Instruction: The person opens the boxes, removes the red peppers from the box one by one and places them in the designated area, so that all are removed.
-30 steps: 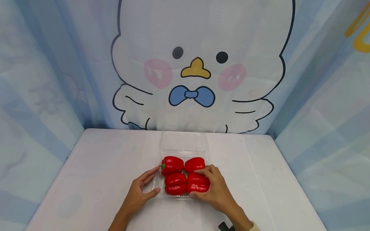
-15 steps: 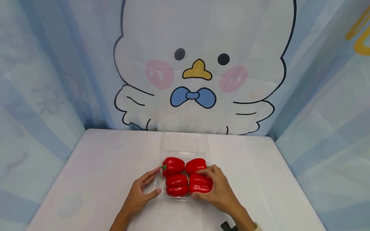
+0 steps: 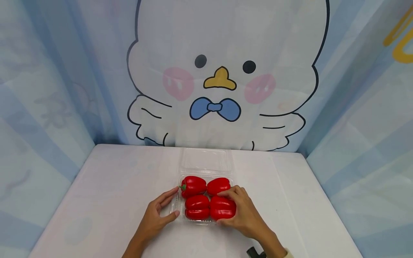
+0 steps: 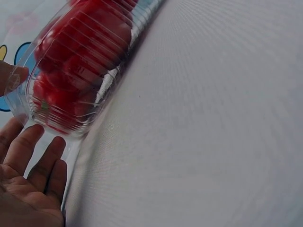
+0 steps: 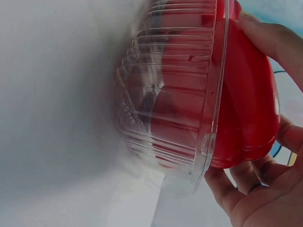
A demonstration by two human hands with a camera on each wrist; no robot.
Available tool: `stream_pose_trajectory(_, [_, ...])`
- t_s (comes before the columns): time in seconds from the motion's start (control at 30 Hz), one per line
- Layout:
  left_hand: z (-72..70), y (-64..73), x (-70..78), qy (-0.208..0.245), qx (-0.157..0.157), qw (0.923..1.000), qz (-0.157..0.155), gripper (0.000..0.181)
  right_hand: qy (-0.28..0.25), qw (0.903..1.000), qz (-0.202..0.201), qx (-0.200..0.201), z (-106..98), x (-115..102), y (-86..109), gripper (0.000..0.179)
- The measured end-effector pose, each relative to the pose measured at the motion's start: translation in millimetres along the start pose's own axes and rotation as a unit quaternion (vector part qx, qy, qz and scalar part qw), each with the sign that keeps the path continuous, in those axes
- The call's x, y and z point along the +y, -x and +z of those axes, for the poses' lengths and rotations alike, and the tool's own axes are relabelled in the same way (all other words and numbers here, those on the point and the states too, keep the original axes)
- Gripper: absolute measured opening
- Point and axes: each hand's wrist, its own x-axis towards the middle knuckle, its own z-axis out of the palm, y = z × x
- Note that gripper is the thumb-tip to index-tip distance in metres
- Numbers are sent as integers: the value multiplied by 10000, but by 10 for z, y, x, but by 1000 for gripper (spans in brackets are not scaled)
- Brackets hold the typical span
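Note:
In the head view a clear plastic clamshell container (image 3: 174, 204) stands on the table, its lid (image 3: 204, 159) folded back flat behind it. Red bell peppers fill it in two rows: back left (image 3: 194, 186), back right (image 3: 218, 186), front left (image 3: 197, 207) and front right (image 3: 222, 208). My right hand (image 3: 243, 211) grips the front-right bell pepper (image 5: 246, 99), which rises above the rim in the right wrist view. My left hand (image 3: 155, 216) rests at the container's left side with extended fingers; its thumb (image 4: 19, 75) lies at the rim in the left wrist view.
The white-covered table (image 3: 113, 200) extends around the container. A printed curtain (image 3: 222, 132) with a cartoon bird hangs behind it, with pale blue curtains at both sides. A dark object (image 3: 253, 252) shows beside the right forearm at the front.
The front-right bell pepper has shifted and turned slightly in the right hand, sitting a little nearer the front. The left hand keeps its place. The head view has moved slightly.

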Motion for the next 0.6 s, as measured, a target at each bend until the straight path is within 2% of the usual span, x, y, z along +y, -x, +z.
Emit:
stream_pose_trajectory(0.17, [-1, -1, -7, -33, 34, 10000, -57, 71, -73, 9999, -42, 75, -22, -5, 15, 71])
stream_pose_trajectory(0.4, [9, 9, -5, -29, 0, 10000, -43, 70, -273, 9995, 168, 59, -91, 0, 49, 71])
stream_pose_trajectory(0.6, [9, 5, -10, -37, 3, 10000, -69, 70, -548, 9983, 193, 57, -202, -8, 58, 72])
